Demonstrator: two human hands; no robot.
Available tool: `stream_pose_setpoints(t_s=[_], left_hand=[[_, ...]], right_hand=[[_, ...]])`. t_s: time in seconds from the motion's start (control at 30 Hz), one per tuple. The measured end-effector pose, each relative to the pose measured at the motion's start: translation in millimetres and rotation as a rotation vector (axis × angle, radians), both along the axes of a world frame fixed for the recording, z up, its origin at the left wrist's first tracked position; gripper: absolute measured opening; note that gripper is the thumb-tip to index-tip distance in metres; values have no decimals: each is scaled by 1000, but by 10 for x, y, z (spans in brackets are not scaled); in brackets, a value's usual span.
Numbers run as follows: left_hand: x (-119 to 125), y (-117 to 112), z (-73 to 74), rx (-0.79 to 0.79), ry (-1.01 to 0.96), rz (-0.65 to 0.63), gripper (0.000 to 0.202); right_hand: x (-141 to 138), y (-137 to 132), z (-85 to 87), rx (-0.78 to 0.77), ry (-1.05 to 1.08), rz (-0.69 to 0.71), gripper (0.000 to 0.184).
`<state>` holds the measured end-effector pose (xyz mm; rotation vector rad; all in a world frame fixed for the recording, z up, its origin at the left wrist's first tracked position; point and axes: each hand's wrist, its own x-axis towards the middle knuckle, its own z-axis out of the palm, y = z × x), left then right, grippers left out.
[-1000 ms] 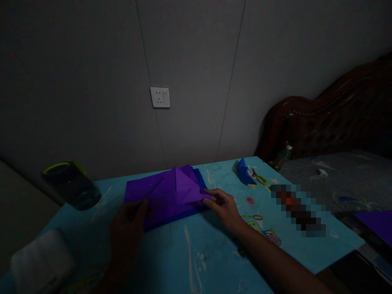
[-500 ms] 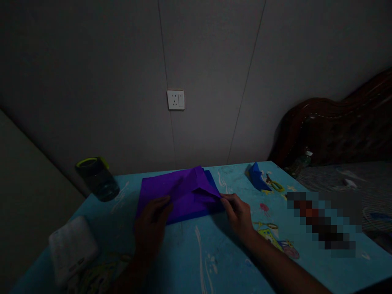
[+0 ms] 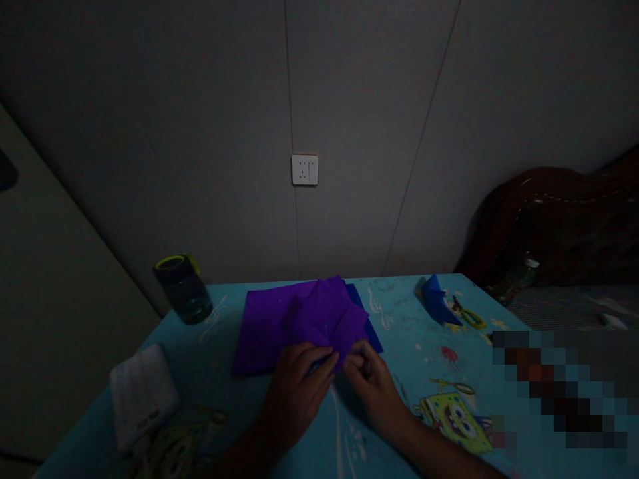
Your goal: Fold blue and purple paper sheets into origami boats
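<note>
While a white block [image 3: 142, 399] and a cup [image 3: 184, 296] stand on the surface [image 3: 212, 362] at left, purple sheets [image 3: 262, 329] lie flat beside them. The left hand [image 3: 302, 382] has its grip closed on the near corner of the folded purple paper [image 3: 332, 316], over those sheets; the right hand [image 3: 372, 379] pinches there too. Farther right sit a blue folded paper [image 3: 438, 305] and scissors [image 3: 472, 318].
</note>
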<state>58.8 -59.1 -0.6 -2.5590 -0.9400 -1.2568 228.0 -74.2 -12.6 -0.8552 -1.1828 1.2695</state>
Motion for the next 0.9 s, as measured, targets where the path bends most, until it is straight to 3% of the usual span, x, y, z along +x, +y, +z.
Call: stream_pose_setpoints(t_s=[0.17, 0.3, 0.47, 0.53, 0.7, 0.83, 0.9], left_hand=[[35, -26, 1, -67, 82, 27, 35], [30, -14, -10, -130, 102, 12, 35], [-73, 90, -43, -144, -218, 192, 34], [-97, 115, -37, -290, -385, 205, 34], [-78, 81, 47, -803, -644, 32, 40], [-78, 96, 83, -955, -803, -21, 41], [-93, 128, 80, -1006, -860, -39, 42]], right_hand=[[6, 26, -59, -115, 43, -17, 40], [47, 102, -59, -151, 17, -80, 36], [169, 154, 9, -178, -42, -37, 39], [201, 149, 15, -189, -57, 35, 39], [226, 121, -42, -187, -108, 193, 38], [234, 98, -40, -142, -182, 209, 30], [252, 83, -14, -85, -203, 175, 42]])
